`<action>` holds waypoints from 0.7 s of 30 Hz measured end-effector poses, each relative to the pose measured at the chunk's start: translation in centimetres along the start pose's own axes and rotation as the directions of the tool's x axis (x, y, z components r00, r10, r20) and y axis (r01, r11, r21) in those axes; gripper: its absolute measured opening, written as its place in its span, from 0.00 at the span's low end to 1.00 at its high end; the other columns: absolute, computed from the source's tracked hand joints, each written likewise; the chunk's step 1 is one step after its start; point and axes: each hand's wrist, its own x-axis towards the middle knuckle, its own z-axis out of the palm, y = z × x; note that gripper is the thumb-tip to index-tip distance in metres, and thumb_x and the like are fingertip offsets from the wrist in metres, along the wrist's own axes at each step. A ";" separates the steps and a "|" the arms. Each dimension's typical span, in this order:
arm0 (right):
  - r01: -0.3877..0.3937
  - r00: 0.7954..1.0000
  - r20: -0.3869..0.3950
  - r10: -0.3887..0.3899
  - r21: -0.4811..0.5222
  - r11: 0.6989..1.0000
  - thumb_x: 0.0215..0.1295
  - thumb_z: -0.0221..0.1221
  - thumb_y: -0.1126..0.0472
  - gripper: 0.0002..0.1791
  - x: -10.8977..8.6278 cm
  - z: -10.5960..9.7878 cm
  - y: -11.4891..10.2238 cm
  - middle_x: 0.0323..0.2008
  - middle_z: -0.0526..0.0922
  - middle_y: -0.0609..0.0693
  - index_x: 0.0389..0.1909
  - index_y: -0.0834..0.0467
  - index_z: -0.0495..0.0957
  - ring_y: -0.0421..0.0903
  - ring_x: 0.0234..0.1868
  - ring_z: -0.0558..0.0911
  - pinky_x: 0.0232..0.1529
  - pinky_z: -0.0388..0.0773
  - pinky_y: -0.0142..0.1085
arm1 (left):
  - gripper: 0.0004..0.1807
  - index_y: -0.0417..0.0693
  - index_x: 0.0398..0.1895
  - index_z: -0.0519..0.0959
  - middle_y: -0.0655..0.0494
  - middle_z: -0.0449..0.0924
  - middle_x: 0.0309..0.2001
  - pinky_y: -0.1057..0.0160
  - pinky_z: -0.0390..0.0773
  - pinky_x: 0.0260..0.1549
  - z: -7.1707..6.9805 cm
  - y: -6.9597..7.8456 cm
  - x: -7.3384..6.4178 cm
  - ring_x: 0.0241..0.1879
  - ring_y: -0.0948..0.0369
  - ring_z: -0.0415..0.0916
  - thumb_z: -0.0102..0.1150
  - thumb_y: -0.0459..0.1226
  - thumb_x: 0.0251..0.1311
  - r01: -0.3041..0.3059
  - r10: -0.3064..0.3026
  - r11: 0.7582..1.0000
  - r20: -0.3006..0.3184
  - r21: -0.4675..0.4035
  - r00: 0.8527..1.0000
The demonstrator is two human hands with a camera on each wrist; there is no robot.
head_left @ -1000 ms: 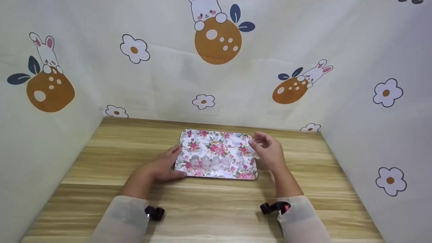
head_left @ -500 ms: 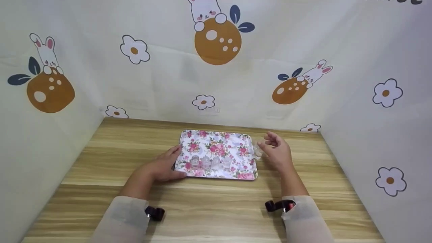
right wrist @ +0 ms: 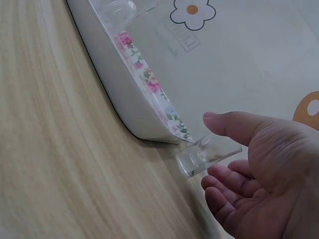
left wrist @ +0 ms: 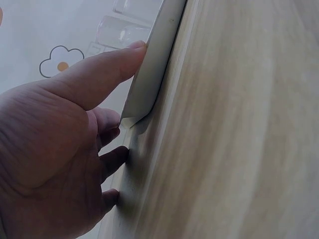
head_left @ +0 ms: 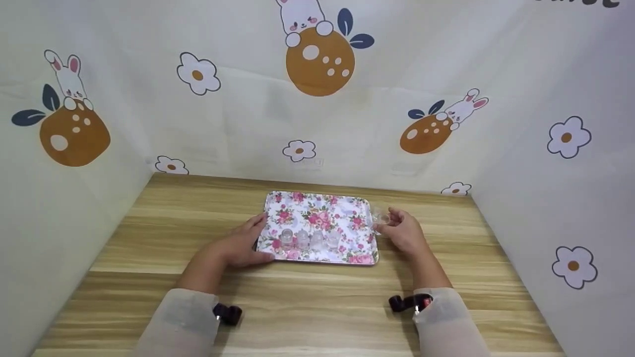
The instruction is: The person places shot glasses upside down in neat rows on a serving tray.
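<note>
A white floral tray [head_left: 317, 206] lies on the wooden table, with several small clear glasses [head_left: 286, 237] in a row along its near side. My left hand [head_left: 243, 243] holds the tray's near left corner, the thumb [left wrist: 112, 72] on the near rim and the other fingers at the left side. Just beyond the tray's right edge stands another clear glass [right wrist: 199, 157]. My right hand [head_left: 407, 233] is right at that glass, thumb and fingers spread to either side of it. In the right wrist view the thumb [right wrist: 229, 124] is straight and the fingers loosely bent.
A pale cloth backdrop [head_left: 238, 124] printed with rabbits, oranges and flowers encloses the back and both sides. Bare wooden table [head_left: 307, 307] shows in front of the tray. Black wrist mounts [head_left: 228, 313] stick out from both sleeves.
My right hand has moved right off the tray's edge, then lowered toward the glass standing there. The left hand and the tray have stayed in place.
</note>
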 end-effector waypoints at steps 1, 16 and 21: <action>-0.004 1.000 0.002 0.004 -0.014 1.000 0.63 0.75 0.56 0.48 0.0 0.1 0.1 0.71 0.77 0.65 0.79 0.66 0.65 0.60 0.71 0.79 0.75 0.77 0.48 | 0.63 0.49 0.89 0.42 0.48 0.37 0.90 0.29 0.49 0.83 0.0 0.0 0.0 0.87 0.35 0.40 0.68 0.63 0.65 0.001 -0.001 1.000 0.000 -0.001 1.000; 0.029 0.997 -0.064 -0.042 -0.193 0.981 0.61 0.76 0.58 0.20 -0.2 0.3 0.6 0.48 0.90 0.57 0.52 0.60 0.88 0.52 0.51 0.86 0.53 0.82 0.38 | 0.62 0.43 0.89 0.44 0.48 0.38 0.90 0.27 0.49 0.82 0.0 0.1 -0.1 0.86 0.34 0.42 0.69 0.60 0.66 -0.033 0.033 0.999 -0.018 0.005 0.999; 0.025 0.996 -0.078 -0.040 -0.188 0.982 0.59 0.76 0.56 0.22 -0.3 0.2 0.3 0.50 0.90 0.58 0.54 0.59 0.88 0.53 0.53 0.85 0.57 0.82 0.41 | 0.62 0.44 0.89 0.43 0.49 0.37 0.90 0.28 0.49 0.82 0.0 0.2 -0.2 0.86 0.33 0.41 0.69 0.61 0.65 -0.018 0.018 1.000 -0.010 -0.015 1.000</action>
